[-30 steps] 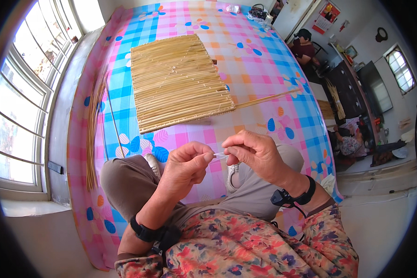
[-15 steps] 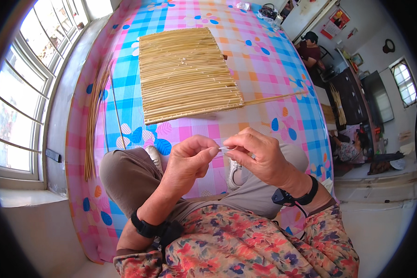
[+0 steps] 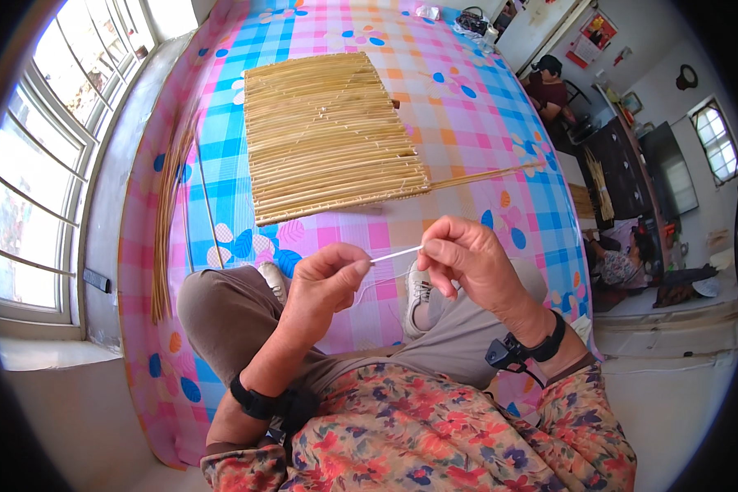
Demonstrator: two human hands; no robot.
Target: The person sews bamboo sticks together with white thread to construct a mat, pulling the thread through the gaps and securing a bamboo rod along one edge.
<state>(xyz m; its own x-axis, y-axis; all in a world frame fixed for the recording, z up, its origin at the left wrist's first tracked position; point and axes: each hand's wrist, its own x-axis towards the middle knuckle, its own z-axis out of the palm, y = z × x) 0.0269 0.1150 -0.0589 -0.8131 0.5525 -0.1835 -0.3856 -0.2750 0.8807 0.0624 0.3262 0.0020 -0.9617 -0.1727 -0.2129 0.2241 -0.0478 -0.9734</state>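
Observation:
My left hand (image 3: 326, 289) pinches a white thread (image 3: 395, 254) between thumb and fingertips. The other end of the taut stretch is pinched in my right hand (image 3: 471, 266), a little higher and to the right, while a loose length dangles below. Both hands are above my crossed legs. Just beyond them, a woven mat of pale straw-coloured reeds (image 3: 332, 135) lies on the checked, flowered sheet (image 3: 476, 123), with long thin strips (image 3: 484, 172) reaching out from its near right corner.
Loose long reeds (image 3: 166, 213) lie along the left edge beside a barred window (image 3: 33, 189) and its sill. A black bag (image 3: 471, 23) sits at the far end. Past the right edge are two other people (image 3: 548, 94), reed bundles (image 3: 599, 176) and dark furniture.
My hands have drawn apart, the right one moving rightward and up, stretching the white thread into a straight line between them. A loose strand now shows below it.

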